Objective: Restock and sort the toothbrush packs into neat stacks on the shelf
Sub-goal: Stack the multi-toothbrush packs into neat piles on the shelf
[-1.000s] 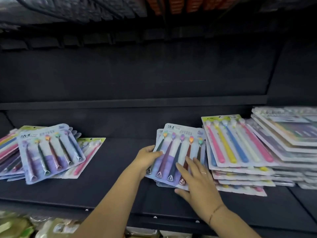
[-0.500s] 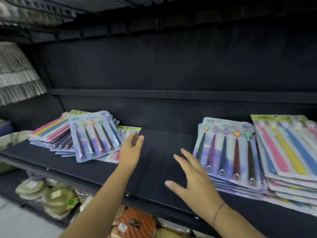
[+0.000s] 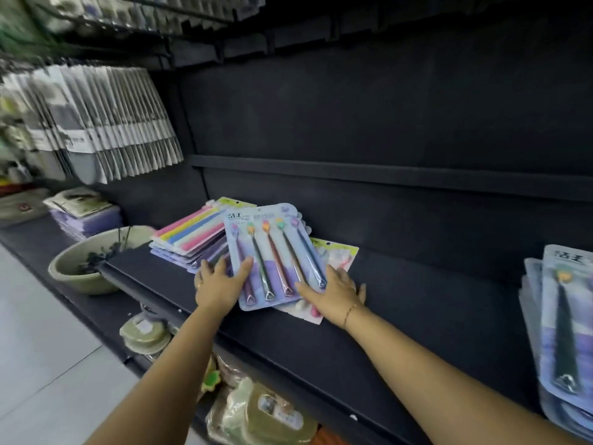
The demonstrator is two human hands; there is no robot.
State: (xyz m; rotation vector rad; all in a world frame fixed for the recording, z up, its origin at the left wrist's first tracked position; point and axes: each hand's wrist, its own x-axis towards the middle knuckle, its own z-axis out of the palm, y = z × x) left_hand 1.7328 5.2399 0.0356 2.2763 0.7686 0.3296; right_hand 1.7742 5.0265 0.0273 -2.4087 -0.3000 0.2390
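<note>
On the black shelf point(image 3: 369, 316), left end: loose heap of toothbrush packs, not yet squared.

Top item: pale blue blister pack of five dark-handled toothbrushes with coloured heads point(image 3: 272, 252), lying askew across the heap, near corner overhanging the packs below. Left hand point(image 3: 218, 284) flat against its left edge, thumb over the card face, fingers spread; right hand point(image 3: 333, 293) flat at its lower right corner, fingers extended, palm down. Neither grip closed round anything; both pressing or sliding, apparently to take up or straighten this pack.

Beneath, to the left: fanned stack of packs with pink, yellow and blue brushes point(image 3: 192, 232), edges stepped, unsorted. Beneath, to the right: single yellow-topped pack point(image 3: 333, 255), partly covered, sticking out at an angle.

Far right, well apart: stack of matching pale blue packs point(image 3: 564, 332), edges roughly aligned, seemingly done.

Between the two groups: bare shelf.

Estimate: roughly midway; right stack formed, left heap still to be sorted by kind and stacked.
</note>
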